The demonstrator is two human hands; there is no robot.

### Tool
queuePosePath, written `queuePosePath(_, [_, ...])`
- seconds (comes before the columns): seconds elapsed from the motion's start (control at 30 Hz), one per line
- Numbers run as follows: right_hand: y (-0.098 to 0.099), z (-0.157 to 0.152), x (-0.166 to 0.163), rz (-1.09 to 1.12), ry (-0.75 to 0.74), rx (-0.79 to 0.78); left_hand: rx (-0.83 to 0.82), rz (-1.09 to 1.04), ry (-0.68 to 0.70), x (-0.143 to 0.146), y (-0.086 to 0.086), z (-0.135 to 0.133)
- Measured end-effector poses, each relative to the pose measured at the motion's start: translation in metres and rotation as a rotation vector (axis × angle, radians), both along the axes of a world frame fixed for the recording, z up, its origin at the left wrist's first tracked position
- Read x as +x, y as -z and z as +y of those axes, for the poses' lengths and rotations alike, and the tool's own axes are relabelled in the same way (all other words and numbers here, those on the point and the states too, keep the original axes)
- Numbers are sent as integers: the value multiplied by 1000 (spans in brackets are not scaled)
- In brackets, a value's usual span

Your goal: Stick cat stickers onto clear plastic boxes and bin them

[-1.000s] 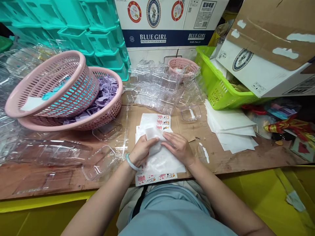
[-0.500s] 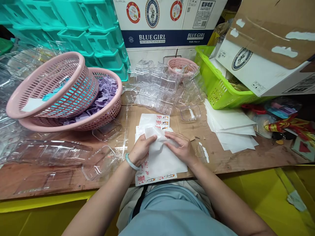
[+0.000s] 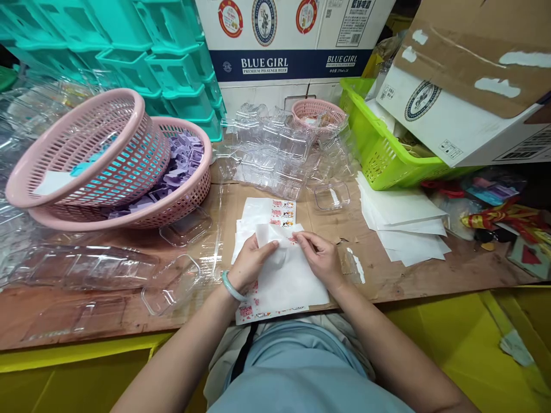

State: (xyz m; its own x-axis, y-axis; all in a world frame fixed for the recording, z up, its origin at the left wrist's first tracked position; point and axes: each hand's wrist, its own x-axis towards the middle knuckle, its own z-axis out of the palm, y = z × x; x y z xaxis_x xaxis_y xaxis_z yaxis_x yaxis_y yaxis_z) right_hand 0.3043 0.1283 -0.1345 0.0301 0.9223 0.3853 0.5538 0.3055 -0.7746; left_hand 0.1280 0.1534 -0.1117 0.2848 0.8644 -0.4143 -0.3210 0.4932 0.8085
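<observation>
My left hand (image 3: 253,261) pinches a white sticker sheet (image 3: 286,281) near its top edge, with the thumb on top. The sheet's top part is curled up. At its upper right corner my right hand (image 3: 321,257) has thumb and forefinger closed on a small printed sticker (image 3: 293,238) with pink marks, partly hidden by the fingers. Beneath lie more sticker sheets (image 3: 258,210), printed with red and orange pictures along their edges.
A pink basket (image 3: 206,172) with purple pieces holds a second, tilted basket (image 3: 140,106). Clear plastic containers (image 3: 275,155) lie behind the sheets. On the right are white paper sheets (image 3: 404,212), a green basket (image 3: 387,155) and a cardboard box (image 3: 456,126). Turquoise bins (image 3: 181,74) stand behind.
My right hand's fingers have gone from stretched across the sheet to a closed pinch at its upper right, where pink print now shows. The left hand keeps its hold.
</observation>
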Motion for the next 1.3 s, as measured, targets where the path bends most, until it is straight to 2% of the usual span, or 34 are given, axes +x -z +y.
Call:
queuePosePath(0.13, [-5,-1,0,-102,-161,80,-102,-79,-26,0,-5,-1])
queuePosePath(0.33, [-2,-4,-6,-54,-119,93,-130,-82,-46,-1,-3,1])
queuePosePath(0.5, [1,-3,-4,98,40,-75,-117,-84,-45,-2,0,-1])
queuePosePath(0.57, [-1,-2,-2,147,57,-98,-91,-104,-20,-1,-1,-2])
queuePosePath(0.67, [-6,-3,-2,54,-69,-6,-54,-116,10,1,-4,-4])
queuePosePath(0.73, [-8,-4,-3,-44,-147,68,-45,-112,-19,4,-6,-6])
queuePosePath(0.9, [-6,-7,-4,-128,-83,106,-1,-106,-118,5,-9,-8])
queuePosePath(1.07, [-6,-2,7,-158,-125,135,-117,-245,66,-15,-19,7])
queuePosePath(1.2, [-15,-2,7,-218,-221,169,-85,-78,225,-24,-22,20])
queuePosePath(1.3, [-23,-7,-3,-217,-96,169,13,-3,125,-18,-20,14])
